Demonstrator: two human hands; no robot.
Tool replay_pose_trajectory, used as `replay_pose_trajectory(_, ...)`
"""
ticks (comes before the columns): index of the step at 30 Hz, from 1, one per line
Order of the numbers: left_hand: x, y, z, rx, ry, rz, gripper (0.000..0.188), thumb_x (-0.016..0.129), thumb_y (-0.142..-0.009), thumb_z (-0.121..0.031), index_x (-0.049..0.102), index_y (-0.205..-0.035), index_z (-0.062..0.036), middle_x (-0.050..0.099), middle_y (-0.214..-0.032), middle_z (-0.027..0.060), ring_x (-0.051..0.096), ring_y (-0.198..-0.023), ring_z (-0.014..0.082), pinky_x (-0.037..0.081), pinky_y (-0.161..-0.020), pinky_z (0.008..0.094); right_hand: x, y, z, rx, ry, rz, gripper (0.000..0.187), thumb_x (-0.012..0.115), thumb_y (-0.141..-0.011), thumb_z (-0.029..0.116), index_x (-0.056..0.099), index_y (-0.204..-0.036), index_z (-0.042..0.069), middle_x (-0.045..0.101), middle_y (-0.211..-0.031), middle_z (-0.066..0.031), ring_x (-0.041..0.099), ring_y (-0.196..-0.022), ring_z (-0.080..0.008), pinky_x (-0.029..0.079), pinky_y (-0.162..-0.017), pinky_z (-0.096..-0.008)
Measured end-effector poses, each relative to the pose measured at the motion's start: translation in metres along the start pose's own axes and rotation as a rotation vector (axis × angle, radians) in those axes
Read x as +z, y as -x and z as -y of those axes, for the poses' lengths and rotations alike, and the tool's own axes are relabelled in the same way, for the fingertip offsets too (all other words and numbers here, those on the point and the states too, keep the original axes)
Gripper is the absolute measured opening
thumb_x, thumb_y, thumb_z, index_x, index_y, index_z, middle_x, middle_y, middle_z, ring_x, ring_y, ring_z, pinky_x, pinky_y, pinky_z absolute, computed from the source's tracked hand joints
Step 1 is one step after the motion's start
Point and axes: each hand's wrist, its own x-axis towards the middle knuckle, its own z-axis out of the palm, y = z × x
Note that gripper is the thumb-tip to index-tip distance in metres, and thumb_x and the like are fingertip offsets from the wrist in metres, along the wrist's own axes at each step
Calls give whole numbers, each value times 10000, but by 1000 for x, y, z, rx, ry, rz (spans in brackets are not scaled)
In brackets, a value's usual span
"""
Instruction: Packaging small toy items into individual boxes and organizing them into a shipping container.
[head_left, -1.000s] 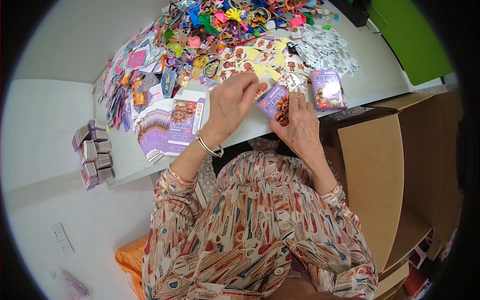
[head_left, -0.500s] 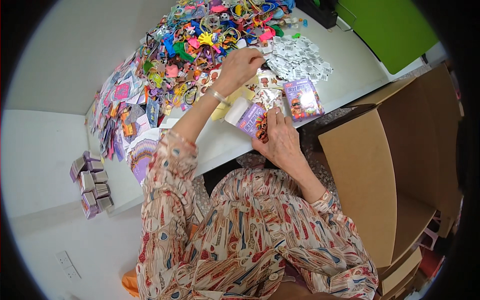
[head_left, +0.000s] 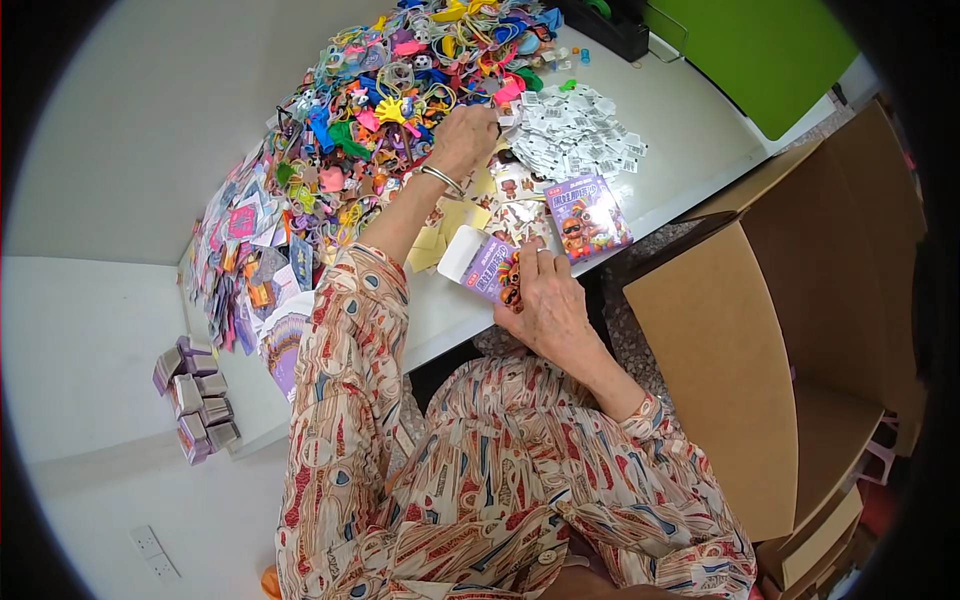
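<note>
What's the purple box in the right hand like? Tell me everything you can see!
The purple box looks like thin printed cardboard. Its front faces up, with writing and a colorful cartoon figure wearing sunglasses, partly covered by fingers. At its left end, a pale flap sticks out, unfolded. The box slants at the near edge of the white table; I can't tell whether it rests there. The right hand holds its other end. Its inside doesn't show.

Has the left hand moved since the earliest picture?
Yes: the left hand has moved forward and rightward, judged against the white packets; it is now near their left edge.
</note>
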Motion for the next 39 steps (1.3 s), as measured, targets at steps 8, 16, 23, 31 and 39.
replay_pose_trajectory(8, -15, -13, 2, -146, -320, 317, 204, 568, -766, -169, 721, -879, -96, 691, -904, 145, 663, -829, 352, 531, -716, 472, -1, -1, 1, 7, -4, 10, 781, 724, -676, 259, 382, -1228, -173, 537, -930, -226, 546, -858, -362, 514, -725, -385)
replay_pose_trajectory(16, 2, -27, -12, 79, -233, 224, 232, 605, -698, -183, 705, -872, -67, 681, -877, 176, 649, -844, 390, 524, -710, 478, -3, -1, 1, 12, -30, 21, 777, 730, -672, 249, 375, -1223, -169, 538, -943, -239, 549, -864, -367, 515, -722, -388)
replay_pose_trajectory(23, 8, -23, -11, -55, -35, 61, 152, 538, -759, -144, 657, -793, -54, 642, -778, 178, 635, -773, 347, 499, -673, 461, -4, -1, 0, 39, -47, 43, 784, 743, -662, 249, 377, -1219, -164, 540, -970, -243, 552, -876, -370, 520, -733, -390)
replay_pose_trajectory(31, -23, -14, 34, -17, 256, -29, 189, 588, -805, -186, 647, -854, -14, 626, -703, 114, 599, -655, 218, 469, -615, 351, -1, -2, 1, 13, -34, 16, 772, 739, -656, 248, 388, -1211, -159, 544, -999, -252, 554, -876, -371, 516, -754, -391)
replay_pose_trajectory(39, -11, 12, 15, 207, 407, 258, 203, 606, -792, -192, 629, -818, 8, 619, -729, 78, 574, -684, 186, 456, -636, 342, -4, -4, 3, 25, -33, 22, 733, 721, -665, 232, 401, -1197, -157, 546, -997, -253, 556, -893, -382, 510, -773, -405)
